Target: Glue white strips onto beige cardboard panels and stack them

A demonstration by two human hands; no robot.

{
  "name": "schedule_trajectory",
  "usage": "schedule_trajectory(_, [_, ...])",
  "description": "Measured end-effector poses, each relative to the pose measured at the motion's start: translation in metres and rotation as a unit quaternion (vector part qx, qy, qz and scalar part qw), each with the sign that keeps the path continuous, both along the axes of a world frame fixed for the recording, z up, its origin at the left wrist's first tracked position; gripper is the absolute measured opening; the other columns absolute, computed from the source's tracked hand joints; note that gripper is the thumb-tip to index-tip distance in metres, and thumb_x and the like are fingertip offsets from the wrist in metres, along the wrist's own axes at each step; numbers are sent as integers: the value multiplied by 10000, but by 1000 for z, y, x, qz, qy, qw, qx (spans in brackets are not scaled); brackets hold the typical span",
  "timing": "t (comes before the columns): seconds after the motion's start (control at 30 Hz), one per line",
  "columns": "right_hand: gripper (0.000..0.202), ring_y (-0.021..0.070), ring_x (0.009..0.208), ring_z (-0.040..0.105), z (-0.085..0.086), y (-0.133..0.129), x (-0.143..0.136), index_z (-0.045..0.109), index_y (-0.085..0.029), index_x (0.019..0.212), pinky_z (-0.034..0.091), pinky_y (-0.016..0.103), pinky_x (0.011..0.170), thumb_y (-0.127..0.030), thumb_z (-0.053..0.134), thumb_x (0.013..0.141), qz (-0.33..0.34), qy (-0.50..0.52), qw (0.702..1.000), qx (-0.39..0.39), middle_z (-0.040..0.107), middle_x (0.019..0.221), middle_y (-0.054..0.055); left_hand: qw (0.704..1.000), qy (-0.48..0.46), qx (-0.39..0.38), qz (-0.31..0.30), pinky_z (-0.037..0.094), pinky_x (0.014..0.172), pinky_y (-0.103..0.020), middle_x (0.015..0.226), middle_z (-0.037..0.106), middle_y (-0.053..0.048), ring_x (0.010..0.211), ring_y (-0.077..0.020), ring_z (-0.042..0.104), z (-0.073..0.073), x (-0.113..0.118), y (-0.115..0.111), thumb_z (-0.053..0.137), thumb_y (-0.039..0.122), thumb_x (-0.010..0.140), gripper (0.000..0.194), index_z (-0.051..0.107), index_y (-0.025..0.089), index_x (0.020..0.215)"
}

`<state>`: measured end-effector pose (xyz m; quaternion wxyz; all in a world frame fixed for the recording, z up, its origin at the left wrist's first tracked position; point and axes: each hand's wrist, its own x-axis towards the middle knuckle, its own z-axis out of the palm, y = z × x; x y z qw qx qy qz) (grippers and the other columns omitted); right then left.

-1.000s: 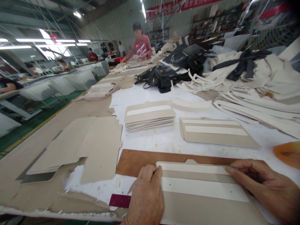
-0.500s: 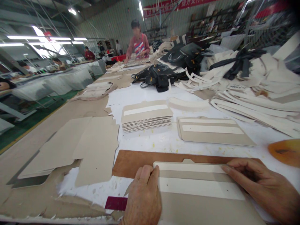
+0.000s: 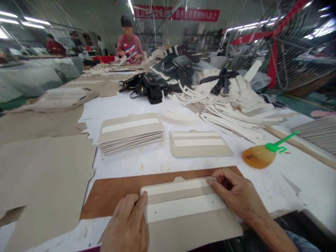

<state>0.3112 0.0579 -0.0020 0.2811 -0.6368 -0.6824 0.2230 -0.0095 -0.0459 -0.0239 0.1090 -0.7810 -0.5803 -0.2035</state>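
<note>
Panel (image 3: 189, 217) lies between left grip (image 3: 127, 224), closure unclear, and right grip (image 3: 236, 192), pinching its corner.

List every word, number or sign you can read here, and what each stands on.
"提升交付率到95%以上": right part of the red banner at the back.
Left part of that banner: too blurred and partly covered to read in full.
Dark marking on the pile of cream strips: too small and blurred to read.
I can read no other text.

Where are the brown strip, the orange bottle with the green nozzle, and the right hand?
Brown strip (image 3: 112, 193): head view, its bare left part.
Orange bottle (image 3: 258, 157): head view, middle of its body.
Right hand (image 3: 234, 189): head view, back of the hand.
</note>
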Motion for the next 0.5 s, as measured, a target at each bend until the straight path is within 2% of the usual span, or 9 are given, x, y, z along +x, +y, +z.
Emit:
schedule_trajectory(0.27, [227, 194, 597, 584, 4, 3, -1, 651, -268, 766, 419, 331, 594, -467, 631, 873, -5, -42, 998, -35, 637, 627, -22, 999, 24, 4, -22, 566, 907, -327, 1087, 597, -101, 945, -216, 637, -2, -8, 2, 463, 104, 961, 435, 532, 90, 1391])
schedule_trajectory(0.5, [298, 218, 711, 665, 10, 9, -2, 680, -252, 696, 456, 343, 682, -452, 584, 894, 45, -33, 998, -42, 736, 744, 17, 999, 25, 10, -20, 547, 922, -316, 1070, 599, -90, 933, -210, 643, -6, -9, 5, 481, 121, 962, 404, 578, 95, 1353])
